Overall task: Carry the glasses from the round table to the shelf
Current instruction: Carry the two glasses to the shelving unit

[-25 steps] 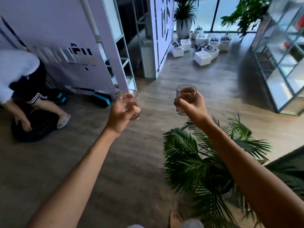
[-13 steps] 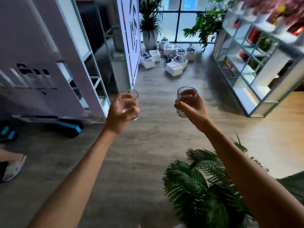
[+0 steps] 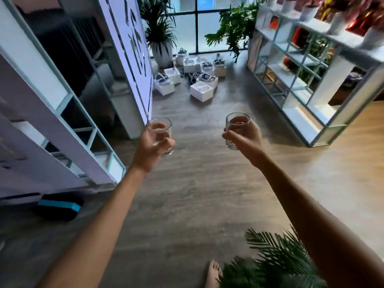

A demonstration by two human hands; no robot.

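Observation:
My left hand [image 3: 150,147] grips a clear short glass [image 3: 163,129], fingers wrapped round its side. My right hand [image 3: 246,138] holds a second clear glass [image 3: 236,123] the same way. Both glasses are upright and held out in front of me at about the same height above the wooden floor. A white open shelf [image 3: 307,84] with square compartments stands ahead on the right, well beyond the right hand. The round table is out of view.
A white panel and frame unit [image 3: 68,104] lines the left side. White boxes with shoes [image 3: 201,91] lie on the floor ahead by the window. A palm plant [image 3: 268,260] sits at bottom right beside my bare foot [image 3: 212,274]. A black and blue object [image 3: 58,206] lies lower left.
The view has swung to the right: the crouching person left the frame, the plant slid down and right, and the white shelf came into view. Both hands keep holding their glasses.

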